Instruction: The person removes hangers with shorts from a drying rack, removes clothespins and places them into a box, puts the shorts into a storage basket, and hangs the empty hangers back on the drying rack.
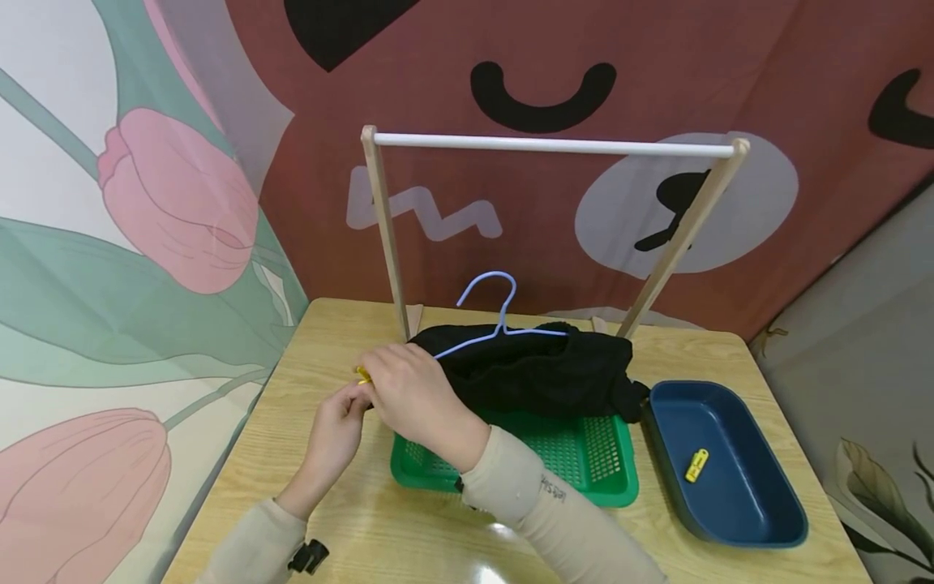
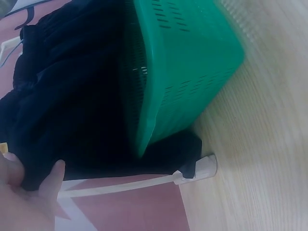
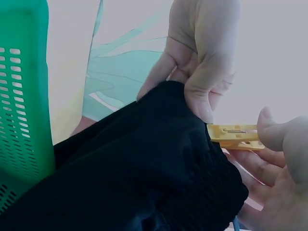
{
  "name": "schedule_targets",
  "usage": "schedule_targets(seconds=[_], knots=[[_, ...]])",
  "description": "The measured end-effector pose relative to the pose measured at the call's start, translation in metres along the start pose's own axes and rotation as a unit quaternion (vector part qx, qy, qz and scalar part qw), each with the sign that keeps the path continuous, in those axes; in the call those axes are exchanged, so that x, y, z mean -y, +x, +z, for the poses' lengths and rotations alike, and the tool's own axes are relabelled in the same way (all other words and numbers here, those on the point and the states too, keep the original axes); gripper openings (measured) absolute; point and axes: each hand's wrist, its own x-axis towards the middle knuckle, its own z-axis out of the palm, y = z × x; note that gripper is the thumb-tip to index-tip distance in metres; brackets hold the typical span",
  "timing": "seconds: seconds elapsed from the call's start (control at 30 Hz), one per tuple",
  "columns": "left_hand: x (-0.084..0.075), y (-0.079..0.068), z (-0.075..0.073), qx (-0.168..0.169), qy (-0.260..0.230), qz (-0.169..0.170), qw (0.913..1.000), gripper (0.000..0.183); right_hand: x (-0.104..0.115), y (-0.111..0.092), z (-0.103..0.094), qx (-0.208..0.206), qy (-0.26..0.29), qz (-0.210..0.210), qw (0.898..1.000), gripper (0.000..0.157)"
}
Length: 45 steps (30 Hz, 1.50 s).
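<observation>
A black garment [image 1: 525, 373] with a gathered elastic edge lies over the green basket [image 1: 623, 487], and a light blue hanger [image 1: 503, 312] rests against it with its hook up. My left hand [image 1: 337, 430] pinches the garment's left corner between thumb and fingers. Close beside it, my right hand [image 1: 423, 401] holds a yellow clothespin [image 3: 236, 136] between thumb and fingers. The clothespin's tip meets the black cloth right by the left thumb in the right wrist view. From the head, my hands mostly hide that corner.
Behind the basket stands a rack with wooden posts [image 1: 387, 235] and a white rail [image 1: 547, 145]. To the right sits a dark blue tub [image 1: 737, 519] with another yellow clothespin [image 1: 696, 465] inside. Everything stands on a wooden table [image 1: 350, 535] before a patterned cloth backdrop.
</observation>
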Motion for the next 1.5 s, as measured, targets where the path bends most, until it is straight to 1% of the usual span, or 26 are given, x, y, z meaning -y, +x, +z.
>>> schedule_targets(seconds=[0.13, 0.27, 0.43, 0.63, 0.87, 0.93, 1.07, 1.17, 1.5], knots=[[0.002, 0.001, 0.000, -0.003, -0.010, 0.002, 0.9999, 0.022, 0.002, 0.001, 0.000, -0.014, 0.023, -0.001, 1.000, 0.015], [0.004, 0.001, 0.000, 0.000, -0.016, 0.002, 0.9999, 0.021, 0.003, 0.002, 0.000, -0.042, 0.043, -0.011, 0.998, 0.010], [0.005, 0.000, 0.001, -0.003, -0.009, 0.008, 0.9999, 0.020, 0.004, 0.003, -0.003, -0.066, 0.066, -0.026, 0.995, 0.006], [0.005, 0.001, 0.002, -0.006, -0.015, 0.009, 0.9998, 0.021, 0.006, -0.001, -0.009, -0.062, 0.067, -0.030, 0.995, 0.009], [0.005, 0.002, 0.002, -0.006, -0.025, 0.002, 0.9997, 0.021, 0.007, -0.012, -0.019, -0.053, 0.056, -0.037, 0.996, 0.013], [0.006, 0.003, 0.003, -0.008, -0.023, 0.003, 0.9997, 0.021, 0.006, -0.016, -0.022, -0.052, 0.064, -0.034, 0.996, 0.014], [0.008, 0.005, 0.004, -0.008, -0.013, -0.005, 0.9999, 0.022, 0.003, -0.025, -0.029, -0.054, 0.084, -0.016, 0.995, 0.024], [0.010, 0.006, 0.004, -0.006, -0.009, -0.010, 0.9999, 0.021, 0.000, -0.032, -0.033, -0.058, 0.100, 0.001, 0.993, 0.028], [0.010, 0.004, 0.004, -0.001, -0.027, -0.013, 0.9995, 0.023, -0.010, -0.052, -0.045, -0.072, 0.150, 0.033, 0.986, 0.040]])
